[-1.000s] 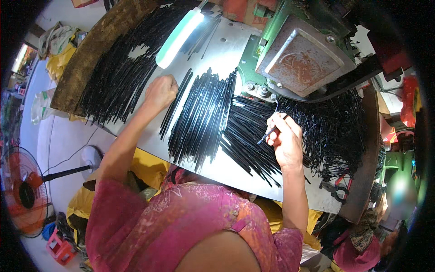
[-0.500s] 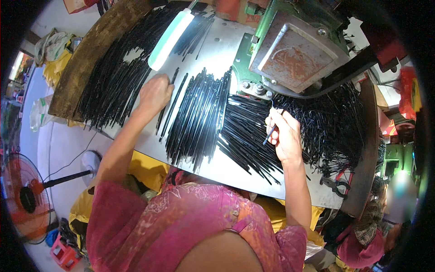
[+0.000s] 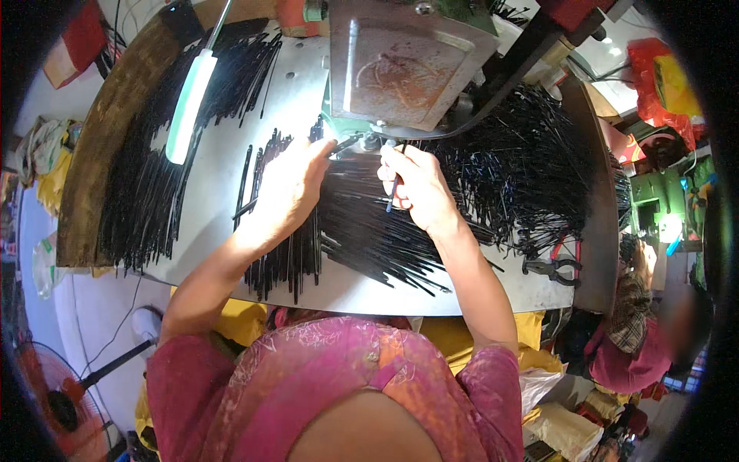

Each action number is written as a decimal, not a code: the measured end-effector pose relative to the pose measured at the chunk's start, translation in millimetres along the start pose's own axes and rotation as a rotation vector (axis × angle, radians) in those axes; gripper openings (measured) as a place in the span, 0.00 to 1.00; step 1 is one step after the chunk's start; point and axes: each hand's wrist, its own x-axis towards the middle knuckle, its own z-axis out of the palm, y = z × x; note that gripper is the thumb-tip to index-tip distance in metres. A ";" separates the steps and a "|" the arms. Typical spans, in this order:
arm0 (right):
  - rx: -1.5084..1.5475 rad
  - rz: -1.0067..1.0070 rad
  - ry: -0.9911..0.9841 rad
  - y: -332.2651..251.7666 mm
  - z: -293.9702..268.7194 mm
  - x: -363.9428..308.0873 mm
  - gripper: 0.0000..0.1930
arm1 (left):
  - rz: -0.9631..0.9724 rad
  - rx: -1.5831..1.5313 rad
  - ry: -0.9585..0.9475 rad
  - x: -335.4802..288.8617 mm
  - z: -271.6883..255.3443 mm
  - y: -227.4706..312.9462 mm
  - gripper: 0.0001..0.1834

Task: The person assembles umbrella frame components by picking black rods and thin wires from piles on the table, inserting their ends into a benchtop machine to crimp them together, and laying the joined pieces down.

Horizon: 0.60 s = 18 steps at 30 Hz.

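My left hand [image 3: 291, 189] is closed around a thin black rod [image 3: 348, 144], whose front end reaches under the head of a green machine [image 3: 416, 73]. Bright light washes out part of that hand. My right hand [image 3: 419, 185] is pinched near the same spot, holding a slim dark stick [image 3: 393, 194] that hangs below the fingers; its exact kind is unclear. Beneath both hands lie black rods: an upright row [image 3: 296, 266] under the left forearm and a slanted heap [image 3: 377, 231] between the arms.
A white-and-green lamp [image 3: 191, 108] stands over a large pile of rods [image 3: 146, 185] at left. Tangled black pieces [image 3: 523, 169] fill the right side. Pliers [image 3: 553, 269] lie by the right rim [image 3: 596, 223]. A fan [image 3: 61, 400] is at lower left; another person [image 3: 631, 350] sits at right.
My left hand has moved right and forward from beside the rod row to the machine, now with a rod in it. The view has shifted; my right hand stays by the machine head.
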 end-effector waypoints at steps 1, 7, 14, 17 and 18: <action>0.000 -0.003 0.006 0.4 -0.6 0.0 0.10 | -0.074 0.005 -0.064 4.5 -1.1 8.1 0.11; -0.003 0.009 0.001 -0.9 -2.1 1.7 0.10 | -0.106 0.050 -0.097 9.8 6.3 10.9 0.12; 0.018 0.007 -0.017 -1.3 -0.1 3.6 0.10 | -0.115 0.012 -0.106 10.5 8.6 7.8 0.11; 0.001 -0.017 -0.018 1.0 -1.0 5.8 0.10 | 0.019 0.031 -0.044 8.4 13.9 -0.5 0.13; 0.004 -0.018 -0.024 1.1 -1.3 6.0 0.10 | 0.002 0.020 -0.058 8.2 14.1 -0.4 0.13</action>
